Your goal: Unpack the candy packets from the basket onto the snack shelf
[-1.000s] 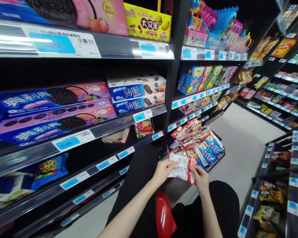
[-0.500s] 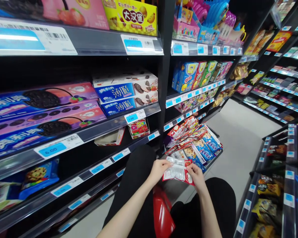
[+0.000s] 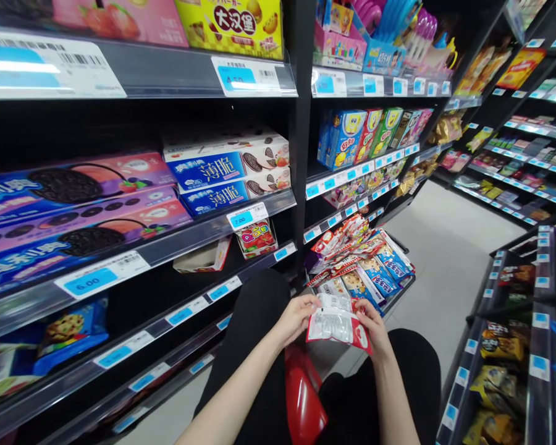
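Between my two hands is a small red and white snack packet (image 3: 336, 324), its printed back side turned up toward me. My left hand (image 3: 299, 318) pinches its upper left edge, and my right hand (image 3: 373, 327) grips its right edge. Just beyond the packet sits a low tray (image 3: 405, 289) heaped with red and white snack packets (image 3: 345, 241) and blue cookie packets (image 3: 380, 272). Below my hands, between my knees, is a glossy red object (image 3: 303, 395) whose kind I cannot make out.
On the left stands a black shelf unit (image 3: 299, 142) with long cookie boxes (image 3: 97, 228), thin biscuit boxes (image 3: 231, 170) and an open carton (image 3: 204, 254). A lower rack (image 3: 500, 296) with bagged snacks runs along the right. Grey aisle floor (image 3: 458, 228) stretches ahead.
The packet has shifted slightly right and tilted a little, with both hands still on it. The view has moved slightly, so the shelves at left appear shifted left.
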The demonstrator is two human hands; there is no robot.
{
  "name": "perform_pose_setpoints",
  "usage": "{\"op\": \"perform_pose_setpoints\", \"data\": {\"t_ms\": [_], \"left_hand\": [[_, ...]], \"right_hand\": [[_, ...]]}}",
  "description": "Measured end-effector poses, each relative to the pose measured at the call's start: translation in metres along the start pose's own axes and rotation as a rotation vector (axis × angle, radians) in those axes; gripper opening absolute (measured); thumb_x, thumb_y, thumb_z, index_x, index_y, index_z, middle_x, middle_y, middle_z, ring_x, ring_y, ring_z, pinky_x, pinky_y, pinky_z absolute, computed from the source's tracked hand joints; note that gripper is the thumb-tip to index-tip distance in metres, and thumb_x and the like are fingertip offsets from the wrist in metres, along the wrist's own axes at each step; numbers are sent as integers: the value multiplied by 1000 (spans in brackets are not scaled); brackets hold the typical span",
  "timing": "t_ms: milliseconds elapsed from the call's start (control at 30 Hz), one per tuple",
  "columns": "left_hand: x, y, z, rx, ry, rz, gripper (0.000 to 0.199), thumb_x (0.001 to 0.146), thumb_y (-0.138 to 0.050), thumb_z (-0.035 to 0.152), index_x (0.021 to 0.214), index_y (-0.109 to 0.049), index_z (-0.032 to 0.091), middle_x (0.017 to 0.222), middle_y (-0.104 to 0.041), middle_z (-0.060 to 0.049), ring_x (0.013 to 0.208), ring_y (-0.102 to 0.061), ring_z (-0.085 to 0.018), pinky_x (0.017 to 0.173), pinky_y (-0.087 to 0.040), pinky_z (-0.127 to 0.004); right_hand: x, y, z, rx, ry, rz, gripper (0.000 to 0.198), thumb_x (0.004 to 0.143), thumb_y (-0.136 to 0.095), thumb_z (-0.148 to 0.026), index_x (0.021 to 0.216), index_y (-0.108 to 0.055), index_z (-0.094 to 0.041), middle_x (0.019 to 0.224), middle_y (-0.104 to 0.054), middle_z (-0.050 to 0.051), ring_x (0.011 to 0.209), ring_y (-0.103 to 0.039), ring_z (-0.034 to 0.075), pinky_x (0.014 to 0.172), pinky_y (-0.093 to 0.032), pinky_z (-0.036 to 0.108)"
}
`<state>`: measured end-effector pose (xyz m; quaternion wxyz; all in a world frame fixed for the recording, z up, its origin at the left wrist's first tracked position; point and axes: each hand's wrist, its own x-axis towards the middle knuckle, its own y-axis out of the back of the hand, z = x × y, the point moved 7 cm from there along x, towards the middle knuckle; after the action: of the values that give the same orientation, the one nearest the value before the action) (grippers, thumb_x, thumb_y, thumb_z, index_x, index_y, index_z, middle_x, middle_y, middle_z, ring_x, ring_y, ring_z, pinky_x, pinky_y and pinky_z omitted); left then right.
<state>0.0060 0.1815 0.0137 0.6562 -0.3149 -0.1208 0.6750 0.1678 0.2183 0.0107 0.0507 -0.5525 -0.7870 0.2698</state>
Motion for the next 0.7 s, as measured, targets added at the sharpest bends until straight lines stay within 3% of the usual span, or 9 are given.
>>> {"op": "perform_pose_setpoints", "data": {"t_ms": [167, 333, 433, 567, 700], "left_hand": [[-1, 3, -2, -107, 64, -1, 16, 61, -72, 16, 73, -67, 8, 66, -65, -6, 58, -60, -11, 59, -47, -21], [-6, -5, -1, -171, 191, -146, 42, 58, -62, 6, 100, -66, 7, 90, -69, -13, 80, -65, -19, 74, -51, -27], [-7, -6, -1, -93, 200, -123, 46, 62, -66, 7, 108, -62, 9, 99, -67, -13, 88, -65, -19, 78, -50, -26], [0, 1, -10, 156, 193, -24, 38, 71, -67, 35, 98, -61, 8, 94, -68, -16, 78, -67, -23, 61, -53, -28], [6, 22, -14, 545, 140, 165, 36, 75, -55, 47, 67, -54, 13, 53, -62, -5, 42, -60, -16, 35, -38, -19]], "right_hand": [[-1, 7, 5, 21, -44, 33, 10, 58, -66, -27, 60, -60, -20, 61, -59, 0, 57, -52, 16, 56, -38, 28], [-5, 16, 0, 75, -62, -16, 30, 64, -57, -37, 83, -69, -18, 89, -68, 8, 71, -60, 20, 63, -46, 34], [-4, 24, 4, 64, -75, 51, 34, 57, -70, -28, 89, -68, -20, 88, -69, 6, 75, -62, 19, 58, -47, 27], [0, 33, 21, 106, -146, 258, 31, 51, -80, -33, 74, -65, -19, 68, -69, 3, 61, -63, 14, 43, -43, 18], [3, 34, 29, -87, -168, 288, 37, 54, -76, -47, 57, -55, -16, 39, -53, -3, 29, -42, 6, 27, -28, 16]]}}
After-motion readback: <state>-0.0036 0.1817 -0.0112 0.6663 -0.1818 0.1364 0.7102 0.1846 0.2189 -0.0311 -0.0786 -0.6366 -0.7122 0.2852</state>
